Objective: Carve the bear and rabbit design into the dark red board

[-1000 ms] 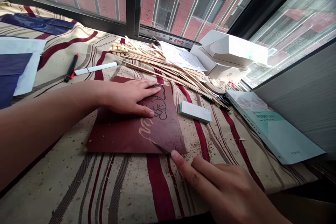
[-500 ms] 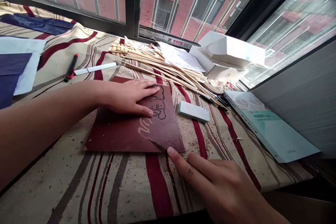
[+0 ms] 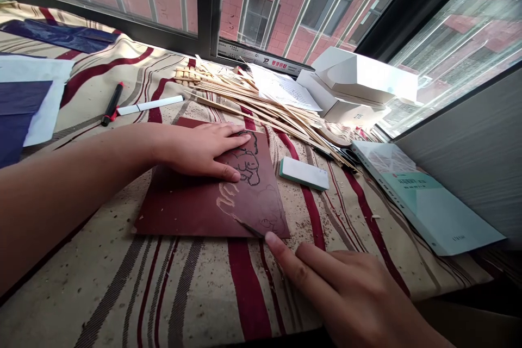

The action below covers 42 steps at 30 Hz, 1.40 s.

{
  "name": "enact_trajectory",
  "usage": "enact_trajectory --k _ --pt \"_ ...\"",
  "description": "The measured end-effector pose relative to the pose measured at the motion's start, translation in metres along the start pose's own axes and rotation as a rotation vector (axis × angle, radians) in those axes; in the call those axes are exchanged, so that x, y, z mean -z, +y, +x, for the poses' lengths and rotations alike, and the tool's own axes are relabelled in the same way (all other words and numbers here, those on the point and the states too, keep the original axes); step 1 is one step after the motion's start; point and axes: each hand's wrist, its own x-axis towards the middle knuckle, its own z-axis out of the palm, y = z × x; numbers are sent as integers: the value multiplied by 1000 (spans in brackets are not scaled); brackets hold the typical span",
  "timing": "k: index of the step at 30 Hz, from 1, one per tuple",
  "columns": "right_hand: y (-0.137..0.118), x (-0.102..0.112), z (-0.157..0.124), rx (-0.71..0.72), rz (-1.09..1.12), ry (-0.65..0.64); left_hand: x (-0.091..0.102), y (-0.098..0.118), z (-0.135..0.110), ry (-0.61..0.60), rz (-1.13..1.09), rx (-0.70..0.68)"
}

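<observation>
A reddish-brown carving sheet lies on the striped cloth. It bears a black-lined drawing and pale cut lines beneath it, with fainter marks toward its right edge. My left hand rests flat on the upper part, fingers spread, partly covering the drawing. Low on the right, my right hand grips a thin, dark carving tool, index finger stretched along it. The tool's tip touches the sheet at the end of a pale cut line; its handle is hidden under the hand.
A sharpening stone lies right of the sheet, amid scattered shavings. Beyond are bundled wooden sticks, a white box and a book. A black-and-red marker and a white pen lie at the left, below the window.
The whole view has shifted very slightly. Both hands and the carving tool keep nearly the same place on the sheet.
</observation>
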Motion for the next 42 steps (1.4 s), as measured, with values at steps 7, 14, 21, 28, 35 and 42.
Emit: enact_trajectory --k 7,14,21,28,35,42 --pt "2 1 1 7 -9 -7 2 3 1 -16 9 20" --pt "18 -9 -3 35 55 49 4 7 -1 -56 38 36" --pt "45 1 6 139 42 67 3 4 -1 -39 28 16" --pt "67 -4 1 37 128 163 6 7 -2 -55 17 37" --pt "120 -13 30 -316 81 166 2 -1 -2 -21 -5 14" --pt "106 -8 39 -335 289 261 3 -4 -4 -17 -30 8"
